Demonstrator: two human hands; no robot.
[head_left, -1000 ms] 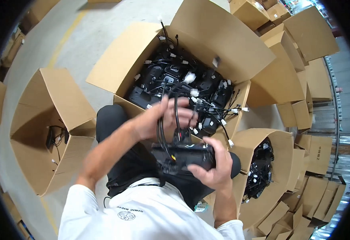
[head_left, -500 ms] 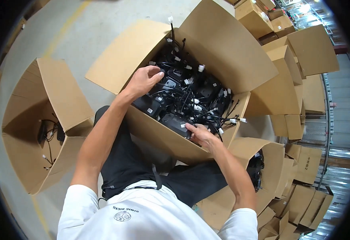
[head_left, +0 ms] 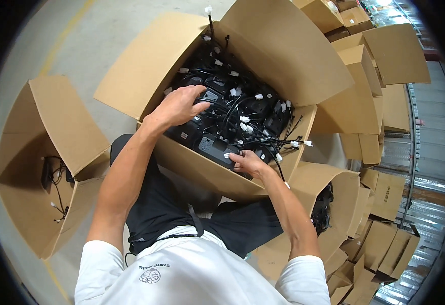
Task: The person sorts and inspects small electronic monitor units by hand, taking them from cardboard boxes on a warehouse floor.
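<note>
A large open carton (head_left: 210,170) in front of me is filled with black plastic units, tangled black cables and white plug connectors (head_left: 245,119). My right hand (head_left: 251,164) is closed on the right end of one flat black plastic unit (head_left: 213,146) at the carton's near side, thumb on top by a small white label. The fingers beneath are partly hidden. Over the carton's left part hovers my left hand (head_left: 178,105), thumb and fingers apart, nothing in it, close to cables and another black unit (head_left: 184,133).
On the left stands an open carton (head_left: 19,198) holding a few black units with cables. Another open carton (head_left: 342,203) with black parts is beside my right arm. Stacked cartons (head_left: 357,94) fill the right side; a yellow line (head_left: 70,33) crosses the floor.
My left hand has dropped lower toward the units, fingers spread wider. The right hand keeps its grip on the flat unit, which has shifted slightly. The whole view has moved a little.
</note>
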